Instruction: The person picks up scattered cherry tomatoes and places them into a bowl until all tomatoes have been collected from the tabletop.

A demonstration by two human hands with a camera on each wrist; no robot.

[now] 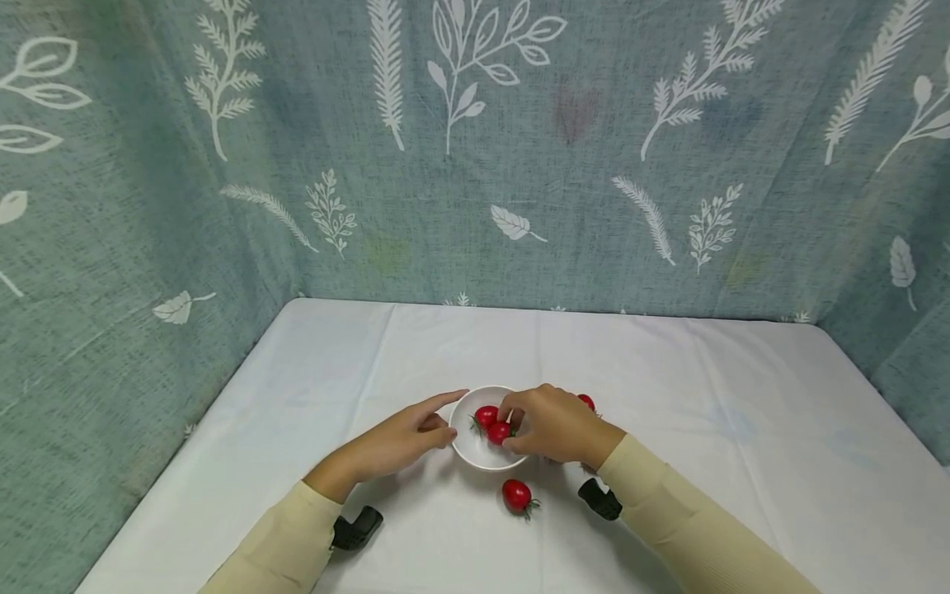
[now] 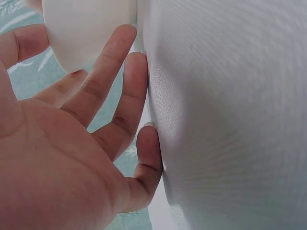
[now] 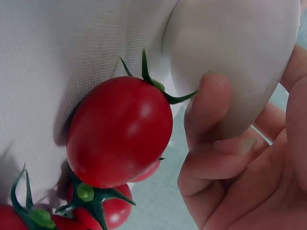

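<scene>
A white bowl (image 1: pixel 475 456) stands on the table with two red cherry tomatoes in it, the farther cherry tomato (image 1: pixel 486 416) lying against the nearer one (image 1: pixel 499 433). My left hand (image 1: pixel 401 437) touches the bowl's left side, thumb and index finger spread along the rim; its other fingers stay fairly straight, low by the cloth in the left wrist view. From the right, my right hand (image 1: pixel 560 425) reaches over the rim and pinches the nearer tomato between thumb and fingertips. In the right wrist view, other fingers (image 3: pixel 208 105) bend against the bowl's outer wall.
One loose cherry tomato (image 1: pixel 517 496) lies in front of the bowl. Another tomato (image 1: pixel 585 402) shows behind my right hand, and more with green stems lie under it in the right wrist view. White cloth covers the table (image 1: pixel 668 371); a leaf-patterned curtain (image 1: pixel 475 206) hangs behind.
</scene>
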